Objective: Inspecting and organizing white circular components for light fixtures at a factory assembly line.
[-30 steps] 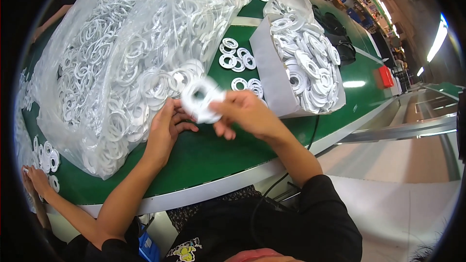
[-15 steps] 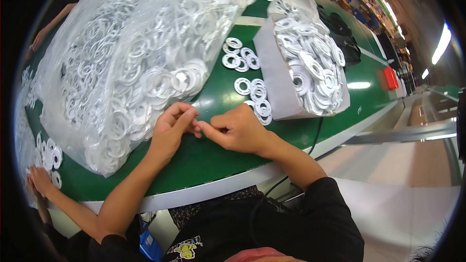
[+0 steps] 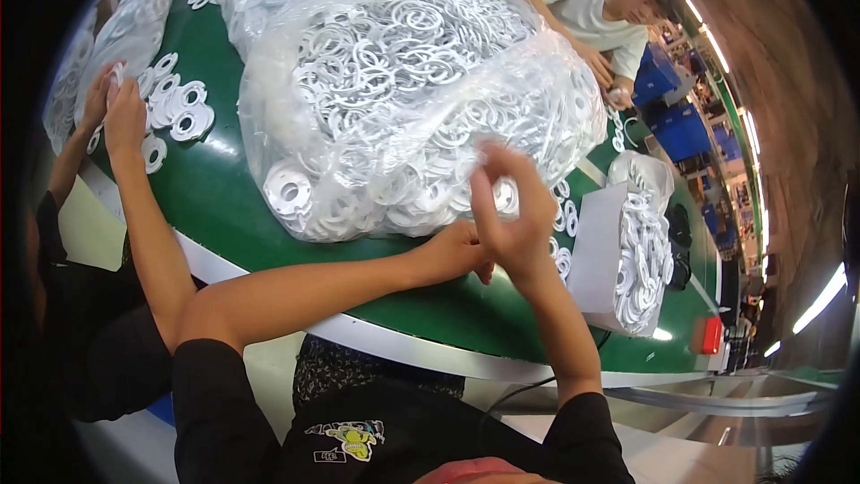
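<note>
My left hand point(image 3: 448, 254) is low over the green table, just in front of a big clear plastic bag point(image 3: 358, 161) full of white plastic rings. Its fingers are curled together, and I cannot make out what is in them. My right hand point(image 3: 524, 220) is raised beside it, in front of the bag's right part. Motion smears its fingertips, so any held thing is not discernible. Loose white rings point(image 3: 563, 262) lie just right of this hand, partly hidden by it. Beyond them stands a white carton point(image 3: 598, 246) heaped with white rings point(image 3: 643, 255).
A co-worker's hands point(image 3: 124, 112) handle something white at the left, beside a pile of rings point(image 3: 188, 116). Another person point(image 3: 582, 18) sits across the table. A red box point(image 3: 708, 335) is near the right end. A black cable point(image 3: 537, 384) runs by the table edge.
The view has swung left, so the bag and carton appear farther right. My right hand has lifted away from my left hand, whose fingers remain curled.
</note>
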`<act>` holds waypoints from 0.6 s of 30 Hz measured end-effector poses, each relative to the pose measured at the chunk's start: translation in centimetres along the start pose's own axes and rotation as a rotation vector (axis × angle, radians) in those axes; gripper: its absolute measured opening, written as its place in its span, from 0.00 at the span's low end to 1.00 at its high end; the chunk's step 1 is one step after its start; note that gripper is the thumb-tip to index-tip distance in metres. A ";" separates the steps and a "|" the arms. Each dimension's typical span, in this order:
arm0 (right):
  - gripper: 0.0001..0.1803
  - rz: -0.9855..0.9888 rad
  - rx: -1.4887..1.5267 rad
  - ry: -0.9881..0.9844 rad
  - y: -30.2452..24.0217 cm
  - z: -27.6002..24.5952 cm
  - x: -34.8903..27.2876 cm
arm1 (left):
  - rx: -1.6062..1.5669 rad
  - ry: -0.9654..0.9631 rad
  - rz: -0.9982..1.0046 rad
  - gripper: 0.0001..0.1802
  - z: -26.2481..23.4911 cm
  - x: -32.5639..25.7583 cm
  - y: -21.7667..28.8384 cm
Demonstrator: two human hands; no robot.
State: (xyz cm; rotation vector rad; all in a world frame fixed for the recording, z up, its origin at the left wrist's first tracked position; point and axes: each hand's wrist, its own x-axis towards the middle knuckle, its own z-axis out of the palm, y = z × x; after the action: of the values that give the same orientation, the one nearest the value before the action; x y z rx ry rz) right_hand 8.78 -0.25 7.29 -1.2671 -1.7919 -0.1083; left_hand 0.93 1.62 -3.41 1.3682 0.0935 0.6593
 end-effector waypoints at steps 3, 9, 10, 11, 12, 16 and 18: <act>0.16 0.019 0.004 -0.062 2.5 4.5 5.7 | -0.052 -0.038 -0.416 0.27 0.2 0.2 0.8; 0.09 -0.223 0.022 -0.326 5.3 14.5 11.9 | -0.260 0.013 -0.336 0.24 0.5 0.1 0.3; 0.09 -0.275 -0.018 -0.307 6.3 16.1 12.7 | -0.205 -0.021 -0.306 0.22 0.5 0.3 -0.1; 0.09 -0.276 -0.019 -0.305 7.1 17.8 13.5 | -0.260 -0.052 -0.344 0.18 0.4 0.5 -0.4; 0.11 -0.234 -0.057 -0.334 8.0 19.2 14.3 | -0.256 -0.058 -0.343 0.18 0.4 0.7 -0.4; 0.14 -0.107 -0.341 -0.824 8.6 22.3 17.6 | -0.161 0.031 -0.310 0.14 0.9 0.4 -1.6; 0.14 -0.206 -0.310 -0.759 8.9 23.5 18.9 | -0.025 0.064 -0.046 0.12 0.9 0.5 -2.8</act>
State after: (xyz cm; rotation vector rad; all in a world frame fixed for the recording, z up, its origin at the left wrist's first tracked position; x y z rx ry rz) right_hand 0.21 29.74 3.35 -1.4493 -2.6381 -0.0169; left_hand 2.77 0.96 -5.60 1.3176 0.1675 0.6640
